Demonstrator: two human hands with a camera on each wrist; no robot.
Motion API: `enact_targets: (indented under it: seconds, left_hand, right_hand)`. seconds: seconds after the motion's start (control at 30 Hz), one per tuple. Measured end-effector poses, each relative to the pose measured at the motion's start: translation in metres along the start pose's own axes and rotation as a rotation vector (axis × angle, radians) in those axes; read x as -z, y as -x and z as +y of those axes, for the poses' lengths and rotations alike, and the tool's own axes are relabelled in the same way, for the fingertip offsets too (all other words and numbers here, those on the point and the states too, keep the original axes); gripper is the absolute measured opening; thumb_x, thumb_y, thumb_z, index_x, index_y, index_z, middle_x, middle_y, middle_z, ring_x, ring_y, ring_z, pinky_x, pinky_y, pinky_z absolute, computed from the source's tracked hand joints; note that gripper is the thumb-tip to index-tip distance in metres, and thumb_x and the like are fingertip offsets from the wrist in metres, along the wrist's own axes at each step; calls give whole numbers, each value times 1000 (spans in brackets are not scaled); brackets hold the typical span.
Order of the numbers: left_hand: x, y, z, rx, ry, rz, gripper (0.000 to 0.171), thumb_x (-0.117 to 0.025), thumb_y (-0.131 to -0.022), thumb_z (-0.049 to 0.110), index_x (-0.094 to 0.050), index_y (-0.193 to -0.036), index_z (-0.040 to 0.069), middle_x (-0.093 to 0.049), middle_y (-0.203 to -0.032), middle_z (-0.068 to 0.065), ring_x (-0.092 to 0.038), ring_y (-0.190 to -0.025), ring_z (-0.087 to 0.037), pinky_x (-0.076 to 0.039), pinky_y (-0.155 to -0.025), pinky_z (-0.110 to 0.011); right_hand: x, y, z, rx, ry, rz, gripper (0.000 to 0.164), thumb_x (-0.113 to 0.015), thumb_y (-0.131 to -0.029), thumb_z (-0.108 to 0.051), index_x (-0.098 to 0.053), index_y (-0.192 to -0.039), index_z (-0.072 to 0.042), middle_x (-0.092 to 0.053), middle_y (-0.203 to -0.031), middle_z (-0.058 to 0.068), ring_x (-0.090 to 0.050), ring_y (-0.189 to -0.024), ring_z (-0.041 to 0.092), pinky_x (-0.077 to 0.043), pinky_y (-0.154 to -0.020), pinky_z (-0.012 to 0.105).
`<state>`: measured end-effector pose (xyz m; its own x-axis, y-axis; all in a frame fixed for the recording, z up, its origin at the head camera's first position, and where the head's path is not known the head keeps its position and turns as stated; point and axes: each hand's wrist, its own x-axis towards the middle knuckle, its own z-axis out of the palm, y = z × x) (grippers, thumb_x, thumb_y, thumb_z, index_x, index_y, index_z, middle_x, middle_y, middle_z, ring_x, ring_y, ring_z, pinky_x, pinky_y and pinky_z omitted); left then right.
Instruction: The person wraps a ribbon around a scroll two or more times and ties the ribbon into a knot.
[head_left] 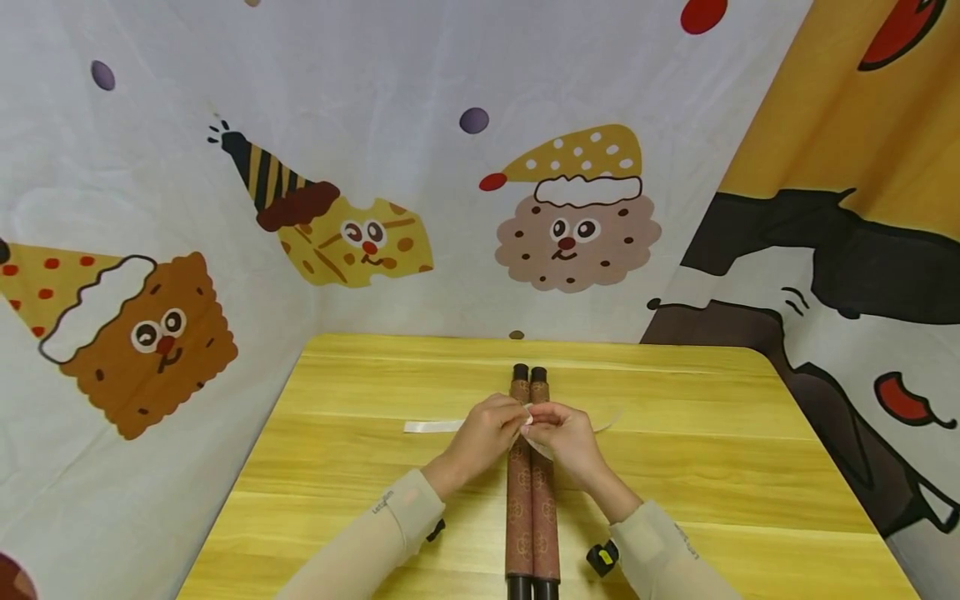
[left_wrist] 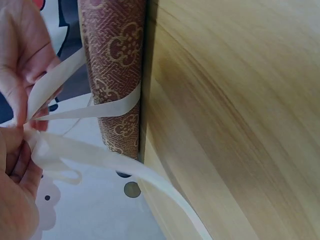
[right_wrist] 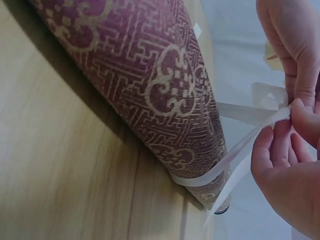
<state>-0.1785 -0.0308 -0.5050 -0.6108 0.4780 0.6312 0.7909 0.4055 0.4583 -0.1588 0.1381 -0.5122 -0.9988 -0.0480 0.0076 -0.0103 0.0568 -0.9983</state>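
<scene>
Two scrolls lie side by side, the left scroll (head_left: 519,508) against the right scroll (head_left: 545,517). Both are covered in maroon brocade with gold motifs, with black knobs at their ends. A white ribbon (left_wrist: 122,107) passes round the brocade near the far end. Above it, my left hand (head_left: 486,432) pinches the ribbon between thumb and fingers. My right hand (head_left: 564,435) pinches it too, fingertips right against the left hand's. A small ribbon loop (right_wrist: 270,95) stands out by the fingers. One loose tail (head_left: 431,427) stretches left over the table; the knot spot is hidden by fingers.
The scrolls rest on a yellow wood-grain table (head_left: 675,467), their near ends toward me. Behind and at the left hangs a white cloth (head_left: 420,75) printed with cartoon biscuits. A small black device (head_left: 602,557) sits by the right cuff.
</scene>
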Motion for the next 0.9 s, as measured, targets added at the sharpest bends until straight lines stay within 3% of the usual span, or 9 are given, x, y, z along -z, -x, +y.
enact_targets:
  seconds: [0.1, 0.23, 0.33, 0.43, 0.5, 0.6, 0.77, 0.9]
  left_hand:
    - [0, 0, -1, 20, 42, -24, 9, -66, -85, 1, -72, -91, 5, -69, -90, -1, -56, -88, -6, -49, -79, -16]
    - [2, -1, 0, 47, 23, -45, 10, -67, -85, 4, -73, -93, 7, -68, -91, 2, -54, -89, -3, -48, -80, -14]
    - [4, 0, 1, 70, -24, -9, 12, -67, -84, 3, -72, -94, 8, -67, -92, 2, -53, -90, -4, -48, -81, -16]
    - [8, 2, 4, 120, -36, 62, 12, -64, -82, 1, -71, -90, 6, -65, -88, 2, -54, -84, -5, -52, -74, -19]
    - [11, 6, 7, 188, 19, 85, 13, -61, -80, 0, -71, -88, 4, -64, -83, 1, -54, -77, -6, -53, -66, -19]
    - [12, 12, 11, 320, 129, 67, 16, -58, -79, 2, -71, -87, 1, -65, -78, -1, -55, -67, -6, -52, -57, -19]
    - [9, 15, 14, 605, 321, 26, 16, -60, -86, 11, -73, -90, 2, -71, -80, -9, -59, -61, -15, -50, -52, -21]
    - [10, 9, 15, 744, 436, 8, 21, -64, -88, 26, -74, -88, 9, -72, -81, -5, -59, -62, -20, -49, -53, -25]
  right_hand:
    - [1, -1, 2, -20, -6, -33, 26, -76, -74, -1, -68, -100, 1, -68, -90, 18, -64, -83, 27, -56, -67, 24]
    - [2, -2, 4, -62, -16, -55, 27, -77, -75, -4, -68, -100, 1, -68, -90, 19, -64, -82, 28, -57, -67, 27]
    - [3, -4, 6, -72, 11, -46, 28, -78, -75, -7, -68, -99, 1, -67, -89, 18, -64, -81, 27, -57, -68, 31]
    - [4, -5, 3, -61, 53, -43, 28, -78, -75, -9, -67, -98, 3, -67, -87, 17, -63, -78, 25, -57, -69, 33]
    - [4, -4, -1, -52, 79, -35, 27, -78, -75, -9, -67, -97, 3, -66, -85, 17, -62, -76, 24, -57, -68, 33]
    - [5, -5, -1, -46, 89, -26, 27, -78, -74, -9, -67, -95, 3, -66, -84, 17, -62, -76, 24, -57, -67, 31]
    - [4, -7, 5, -26, 116, -6, 27, -81, -71, -13, -68, -91, -1, -65, -81, 15, -61, -74, 25, -56, -64, 27]
    - [1, -4, -3, 15, 166, -27, 22, -79, -73, -11, -69, -90, -1, -66, -79, 12, -61, -72, 21, -55, -60, 25]
